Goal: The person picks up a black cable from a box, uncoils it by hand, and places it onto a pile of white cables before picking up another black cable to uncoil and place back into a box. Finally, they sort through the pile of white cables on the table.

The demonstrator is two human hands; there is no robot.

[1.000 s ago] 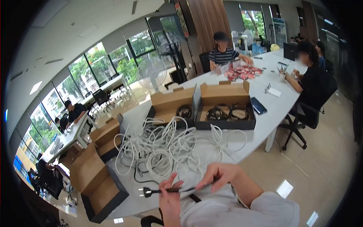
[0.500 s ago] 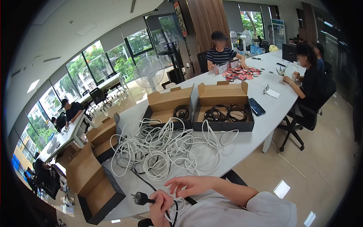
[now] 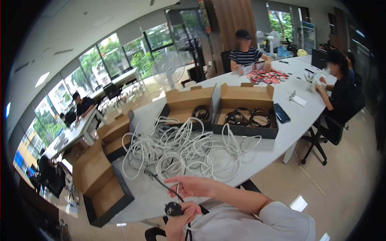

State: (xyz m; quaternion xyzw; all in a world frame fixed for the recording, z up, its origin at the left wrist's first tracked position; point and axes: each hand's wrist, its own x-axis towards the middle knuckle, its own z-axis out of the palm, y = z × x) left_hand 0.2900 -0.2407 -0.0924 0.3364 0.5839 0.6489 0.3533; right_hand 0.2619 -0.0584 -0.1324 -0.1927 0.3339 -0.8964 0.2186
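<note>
Currently one black lead, its plug low before the body, near edge of table. Left hand closed around it beside the plug; right hand half-curled next to the lead, grip can't be told. Best done with firm hold at plug end, gentle draw, lest white cables snag. Counts: plug, one; white cables, one heap, too tangled to number; black coils, seemingly three, across two boxes; open boxes, four; phone, one.
</note>
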